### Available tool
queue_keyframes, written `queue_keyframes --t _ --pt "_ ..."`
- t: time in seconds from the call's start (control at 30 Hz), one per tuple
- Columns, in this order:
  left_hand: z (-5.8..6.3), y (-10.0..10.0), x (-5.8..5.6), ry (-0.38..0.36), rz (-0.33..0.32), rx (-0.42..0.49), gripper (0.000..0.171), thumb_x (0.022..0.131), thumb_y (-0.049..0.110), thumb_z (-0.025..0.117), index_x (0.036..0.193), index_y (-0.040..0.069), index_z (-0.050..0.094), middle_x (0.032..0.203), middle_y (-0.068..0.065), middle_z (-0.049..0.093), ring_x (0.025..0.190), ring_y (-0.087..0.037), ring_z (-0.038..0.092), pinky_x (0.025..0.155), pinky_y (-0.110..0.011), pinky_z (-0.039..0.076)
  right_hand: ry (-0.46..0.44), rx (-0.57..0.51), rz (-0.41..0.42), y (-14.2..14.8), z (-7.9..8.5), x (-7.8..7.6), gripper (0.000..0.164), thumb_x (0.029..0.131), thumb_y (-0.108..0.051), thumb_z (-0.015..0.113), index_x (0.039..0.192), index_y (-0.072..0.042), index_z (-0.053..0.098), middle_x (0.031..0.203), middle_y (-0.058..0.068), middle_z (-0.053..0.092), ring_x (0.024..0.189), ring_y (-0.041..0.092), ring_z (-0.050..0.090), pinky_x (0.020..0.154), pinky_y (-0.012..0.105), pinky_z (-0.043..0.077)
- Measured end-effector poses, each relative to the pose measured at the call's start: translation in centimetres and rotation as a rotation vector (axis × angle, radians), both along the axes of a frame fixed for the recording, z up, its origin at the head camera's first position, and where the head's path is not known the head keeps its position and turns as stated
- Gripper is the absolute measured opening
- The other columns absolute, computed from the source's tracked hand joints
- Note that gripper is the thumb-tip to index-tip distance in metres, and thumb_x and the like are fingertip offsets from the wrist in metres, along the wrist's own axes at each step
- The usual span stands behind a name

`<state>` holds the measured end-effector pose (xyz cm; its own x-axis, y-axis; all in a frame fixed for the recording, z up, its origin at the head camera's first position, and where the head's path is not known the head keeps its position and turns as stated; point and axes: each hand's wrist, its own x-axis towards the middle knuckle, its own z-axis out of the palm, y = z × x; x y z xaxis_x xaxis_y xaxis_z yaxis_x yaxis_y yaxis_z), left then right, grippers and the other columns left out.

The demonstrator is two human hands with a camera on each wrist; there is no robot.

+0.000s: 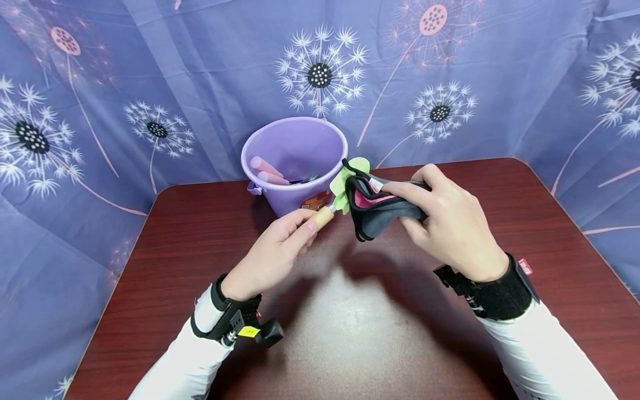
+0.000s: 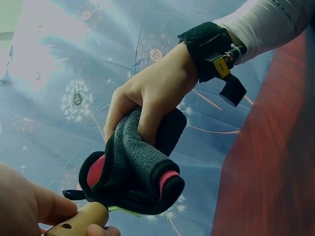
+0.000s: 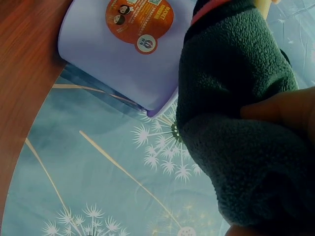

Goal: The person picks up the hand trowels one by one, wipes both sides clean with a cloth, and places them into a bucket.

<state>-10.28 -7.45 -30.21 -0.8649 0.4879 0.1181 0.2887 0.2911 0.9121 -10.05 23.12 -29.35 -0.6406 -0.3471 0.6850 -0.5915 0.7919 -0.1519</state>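
In the head view, my left hand (image 1: 267, 250) pinches the wooden handle of a small garden tool (image 1: 322, 218). Its light green metal head (image 1: 341, 186) points up and away, and part of it is hidden behind a cloth. My right hand (image 1: 452, 216) grips this folded dark grey fleece cloth (image 1: 385, 218), which has black edging, a pink inner side and a small white label. The cloth is against the green head, above the table. In the left wrist view, the right thumb and fingers squeeze the cloth (image 2: 140, 157) just beyond the wooden handle (image 2: 91, 216).
A purple bucket (image 1: 282, 201) stands at the back of the dark red wooden table (image 1: 200, 233), close behind the tool. Inside lean two pink handles (image 1: 265, 165); their far ends are unclear. A blue curtain (image 1: 220, 72) with dandelion prints hangs behind the table.
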Motion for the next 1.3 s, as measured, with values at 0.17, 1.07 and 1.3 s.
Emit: queue_keyframes --t 0.17,1.07,1.3 --pt "0.00 0.01 0.00 0.023 -0.012 -0.016 0.020 0.114 0.021 0.049 0.115 0.010 0.066 0.078 -0.001 0.049 0.067 -0.017 0.043 0.063 -0.029 0.034 -0.007 -0.026 -0.045 0.15 -0.07 -0.03 0.049 0.080 -0.004 0.068 0.124 -0.024 0.077 0.100 0.008 0.058 0.067 0.022 0.053 0.052 0.044 0.042" --pt "0.15 -0.02 0.05 0.054 -0.006 -0.035 0.021 0.114 0.027 0.051 0.115 0.015 0.068 0.079 0.000 0.048 0.072 -0.019 0.047 0.069 -0.032 0.037 -0.053 -0.094 -0.165 0.59 -0.30 -0.35 0.045 0.085 -0.007 0.069 0.127 -0.018 0.077 0.104 0.010 0.057 0.069 0.020 0.053 0.055 0.046 0.043" --pt "0.19 -0.10 0.09 0.060 -0.008 -0.024 0.019 0.113 0.023 0.052 0.115 0.013 0.068 0.078 0.000 0.048 0.072 -0.019 0.046 0.069 -0.031 0.037 -0.068 -0.099 -0.197 0.66 -0.34 -0.41 0.049 0.081 -0.006 0.066 0.127 -0.019 0.078 0.104 0.009 0.058 0.069 0.021 0.054 0.055 0.047 0.042"
